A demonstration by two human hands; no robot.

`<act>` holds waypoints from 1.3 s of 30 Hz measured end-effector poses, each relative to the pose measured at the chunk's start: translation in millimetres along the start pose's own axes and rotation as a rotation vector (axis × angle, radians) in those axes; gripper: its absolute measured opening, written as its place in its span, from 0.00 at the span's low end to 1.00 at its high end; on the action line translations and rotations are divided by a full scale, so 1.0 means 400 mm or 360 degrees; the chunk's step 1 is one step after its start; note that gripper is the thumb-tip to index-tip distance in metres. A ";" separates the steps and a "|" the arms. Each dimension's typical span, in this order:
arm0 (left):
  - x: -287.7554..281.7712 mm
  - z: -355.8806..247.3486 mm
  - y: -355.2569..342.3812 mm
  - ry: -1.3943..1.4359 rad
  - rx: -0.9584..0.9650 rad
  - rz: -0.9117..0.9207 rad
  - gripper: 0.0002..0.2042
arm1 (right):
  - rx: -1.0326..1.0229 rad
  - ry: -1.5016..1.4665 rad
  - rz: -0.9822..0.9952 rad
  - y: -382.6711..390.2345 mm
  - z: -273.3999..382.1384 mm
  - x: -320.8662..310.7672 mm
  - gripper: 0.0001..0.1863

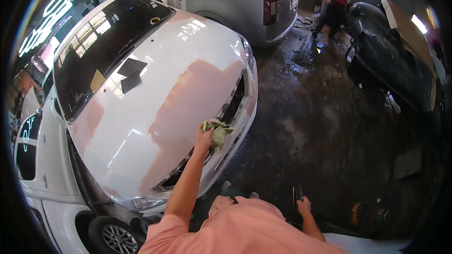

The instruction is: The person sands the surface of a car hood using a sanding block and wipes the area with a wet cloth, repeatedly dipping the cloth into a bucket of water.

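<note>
**Rag held on the hood edge**

Left hand (203, 137) is clamped on a crumpled greenish rag (217, 132), pressed at front edge of the white car hood (155, 89), centre of frame. Rag looks soft, light; best bunched in the palm, w/ fingers over it. Right hand (304, 205), lower right, hangs near the wet floor (306, 113); cannot tell if it is closed.

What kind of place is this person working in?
Probably a car body repair shop. A white car hood with pinkish filler patches is being rubbed by the left hand with a crumpled greenish rag, other vehicles stand close, and the dark concrete floor is wet.
</note>
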State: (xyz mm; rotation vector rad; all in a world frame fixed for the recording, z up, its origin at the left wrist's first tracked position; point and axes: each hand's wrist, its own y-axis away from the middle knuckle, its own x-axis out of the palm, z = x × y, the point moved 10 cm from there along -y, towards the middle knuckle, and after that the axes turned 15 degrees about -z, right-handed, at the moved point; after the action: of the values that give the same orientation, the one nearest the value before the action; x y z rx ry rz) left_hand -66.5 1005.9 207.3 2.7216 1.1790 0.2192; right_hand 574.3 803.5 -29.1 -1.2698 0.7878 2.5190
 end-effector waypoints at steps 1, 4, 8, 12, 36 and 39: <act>0.070 -0.003 -0.046 0.0017 0.0003 -0.0023 0.20 | 0.0028 0.0001 -0.0085 0.004 -0.046 -0.010 0.21; 0.217 -0.070 -0.201 0.0148 0.0022 -0.0091 0.19 | 0.0125 0.0001 -0.0218 0.019 -0.185 -0.021 0.20; 0.273 -0.302 -0.405 0.0018 0.0376 -0.0176 0.16 | 0.0391 0.0000 -0.0290 0.075 -0.276 -0.080 0.21; 0.187 -0.588 -0.669 0.0182 0.0849 -0.0139 0.34 | 0.0476 -0.0001 -0.0250 0.009 -0.166 -0.059 0.22; 0.603 0.088 0.023 -0.1170 0.0657 0.1018 0.44 | -0.1510 0.0316 0.1310 -0.317 1.558 0.029 0.27; 0.593 0.125 -0.011 -0.0805 0.0322 0.0598 0.38 | -0.1743 0.0020 0.1024 -0.389 1.653 -0.023 0.28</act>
State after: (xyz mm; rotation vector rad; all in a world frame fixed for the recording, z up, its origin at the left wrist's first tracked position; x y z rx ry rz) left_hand 101.1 1177.8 173.7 2.8886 0.5766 -0.5430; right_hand 194.2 1296.8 242.1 -1.4004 -0.3958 3.6728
